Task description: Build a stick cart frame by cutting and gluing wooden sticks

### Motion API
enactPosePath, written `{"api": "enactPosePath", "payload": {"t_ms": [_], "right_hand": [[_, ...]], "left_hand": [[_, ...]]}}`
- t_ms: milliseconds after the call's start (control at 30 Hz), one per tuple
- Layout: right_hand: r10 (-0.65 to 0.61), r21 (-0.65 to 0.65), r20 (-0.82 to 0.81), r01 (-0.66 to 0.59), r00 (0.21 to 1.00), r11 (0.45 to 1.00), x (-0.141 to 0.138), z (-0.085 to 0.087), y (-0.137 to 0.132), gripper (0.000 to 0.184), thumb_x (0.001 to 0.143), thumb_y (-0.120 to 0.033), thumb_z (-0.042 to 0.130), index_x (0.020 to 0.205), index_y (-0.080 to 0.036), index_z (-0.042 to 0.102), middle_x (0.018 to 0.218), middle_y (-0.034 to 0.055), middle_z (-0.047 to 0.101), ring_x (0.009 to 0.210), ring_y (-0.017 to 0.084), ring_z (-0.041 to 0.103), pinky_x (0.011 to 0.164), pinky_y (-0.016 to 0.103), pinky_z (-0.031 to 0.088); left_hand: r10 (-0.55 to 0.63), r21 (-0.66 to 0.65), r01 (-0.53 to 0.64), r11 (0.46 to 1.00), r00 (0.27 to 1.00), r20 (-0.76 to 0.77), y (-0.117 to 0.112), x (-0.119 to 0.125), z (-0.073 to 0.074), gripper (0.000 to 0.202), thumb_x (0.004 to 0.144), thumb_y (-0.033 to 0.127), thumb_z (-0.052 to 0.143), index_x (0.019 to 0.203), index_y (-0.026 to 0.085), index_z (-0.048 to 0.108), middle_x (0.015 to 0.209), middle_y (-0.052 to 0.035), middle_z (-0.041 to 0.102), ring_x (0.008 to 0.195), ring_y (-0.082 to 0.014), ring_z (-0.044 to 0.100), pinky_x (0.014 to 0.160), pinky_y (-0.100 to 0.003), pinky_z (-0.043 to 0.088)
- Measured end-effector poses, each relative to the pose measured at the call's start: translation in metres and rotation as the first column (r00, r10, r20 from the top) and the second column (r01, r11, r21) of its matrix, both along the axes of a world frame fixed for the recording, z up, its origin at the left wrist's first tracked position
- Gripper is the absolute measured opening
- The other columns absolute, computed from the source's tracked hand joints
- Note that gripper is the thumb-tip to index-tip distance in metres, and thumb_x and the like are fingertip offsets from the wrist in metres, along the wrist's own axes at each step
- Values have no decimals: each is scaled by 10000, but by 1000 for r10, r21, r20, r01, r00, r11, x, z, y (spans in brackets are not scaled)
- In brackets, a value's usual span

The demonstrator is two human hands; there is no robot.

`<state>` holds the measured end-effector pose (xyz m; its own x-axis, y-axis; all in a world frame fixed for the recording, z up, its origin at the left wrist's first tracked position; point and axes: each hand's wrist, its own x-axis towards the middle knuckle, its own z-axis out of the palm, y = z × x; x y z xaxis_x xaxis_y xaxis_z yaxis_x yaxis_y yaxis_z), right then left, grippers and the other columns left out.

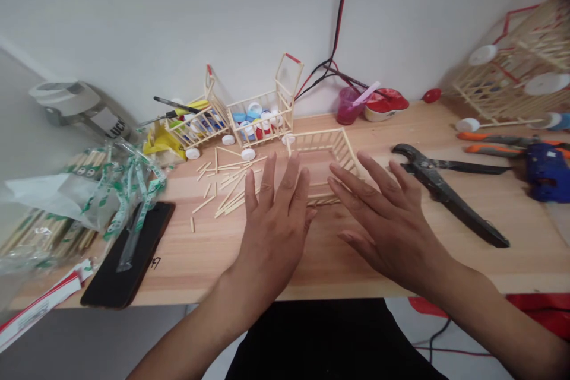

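My left hand (276,217) is spread palm down, its fingertips by the near left side of a small basket frame made of wooden sticks (350,151). On the frame's right side, my right hand (387,208) is also spread, fingers apart, overlapping its near right corner. Neither hand grips anything; whether the fingertips touch the frame I cannot tell. The hands hide part of the frame's near side. Just left of my left hand lie loose cut wooden sticks (231,193). Behind them stand two little stick carts, one (285,101) with a red-tipped handle and bottle caps inside.
Black-handled cutters (454,193) and a blue glue gun (547,169) lie to the right. Larger stick carts (494,92) stand behind these. At left are a phone (151,237), packaged sticks (48,231) and a jar (95,119). A pink cup (348,108) stands by the wall.
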<state>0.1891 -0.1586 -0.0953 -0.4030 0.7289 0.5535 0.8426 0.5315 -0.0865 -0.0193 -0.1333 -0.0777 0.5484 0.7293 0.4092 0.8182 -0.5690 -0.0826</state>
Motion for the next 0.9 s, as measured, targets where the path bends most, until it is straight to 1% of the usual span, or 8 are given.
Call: {"api": "enactPosePath", "payload": {"t_ms": [200, 300, 400, 500, 567, 600, 700, 900], "right_hand": [[6, 55, 51, -9, 999, 998, -3, -4, 0, 745, 959, -393, 524, 1604, -262, 175, 1527, 92, 485, 1517, 331, 215, 1173, 659, 207], [10, 59, 57, -13, 998, 998, -3, -2, 0, 732, 959, -409, 513, 1600, -252, 196, 1524, 112, 487, 1516, 342, 212, 1163, 669, 216], [-5, 58, 2, 5, 1000, 998, 6, 5, 3, 700, 965, -464, 477, 1592, -279, 229, 1539, 123, 467, 1507, 348, 243, 1160, 662, 237], [-63, 105, -137, 78, 989, 991, 21, 15, 11, 572, 992, -453, 407, 1534, -273, 377, 1516, 139, 494, 1485, 343, 301, 1161, 631, 263], [-110, 134, -231, 143, 967, 981, 31, 20, 21, 495, 1015, -381, 356, 1471, -235, 483, 1491, 150, 519, 1467, 319, 343, 1173, 585, 274], [-132, 144, -268, 175, 954, 974, 35, 22, 26, 478, 1021, -346, 340, 1443, -215, 520, 1478, 155, 532, 1453, 303, 372, 1177, 558, 281], [-157, 171, -344, 227, 926, 959, 42, 20, 40, 465, 1025, -302, 323, 1384, -165, 586, 1417, 176, 585, 1389, 276, 467, 1164, 506, 318], [-177, 163, -396, 259, 901, 952, 47, 4, 44, 457, 1018, -299, 340, 1319, -129, 640, 1350, 205, 626, 1340, 285, 519, 1138, 495, 353]], "left_hand": [[-35, 25, 36, 999, 998, -45, -3, 2, -5, 515, 1001, 303, 422, 1490, 142, 424, 1649, -92, 227, 1538, -379, 97, 1202, -643, 219], [-41, 9, 42, 999, 999, -32, -3, 4, -5, 508, 1001, 300, 422, 1484, 142, 427, 1651, -95, 226, 1539, -383, 82, 1208, -642, 194], [-42, -9, 43, 999, 997, 58, 0, 0, 1, 512, 1002, 284, 421, 1495, 151, 396, 1634, -108, 281, 1538, -367, 120, 1216, -620, 180], [-20, 14, 17, 1000, 971, 237, 6, -15, 13, 444, 997, 228, 423, 1435, 168, 458, 1525, -129, 461, 1484, -313, 296, 1197, -544, 272], [46, -14, -43, 999, 944, 326, 11, -31, 19, 322, 991, 234, 453, 1283, 171, 574, 1300, -119, 631, 1271, -266, 521, 1089, -457, 416], [105, -51, -93, 994, 938, 330, 13, -39, 20, 260, 988, 234, 463, 1190, 179, 616, 1170, -101, 679, 1142, -256, 576, 1008, -437, 461], [181, -167, -145, 975, 957, 226, 16, -60, 18, 158, 964, 219, 504, 1015, 166, 644, 943, -72, 689, 911, -240, 581, 833, -385, 483], [214, -252, -212, 944, 977, -22, 23, -60, 3, 205, 973, 236, 470, 915, 157, 650, 917, -99, 665, 901, -264, 544, 804, -384, 451]]}}
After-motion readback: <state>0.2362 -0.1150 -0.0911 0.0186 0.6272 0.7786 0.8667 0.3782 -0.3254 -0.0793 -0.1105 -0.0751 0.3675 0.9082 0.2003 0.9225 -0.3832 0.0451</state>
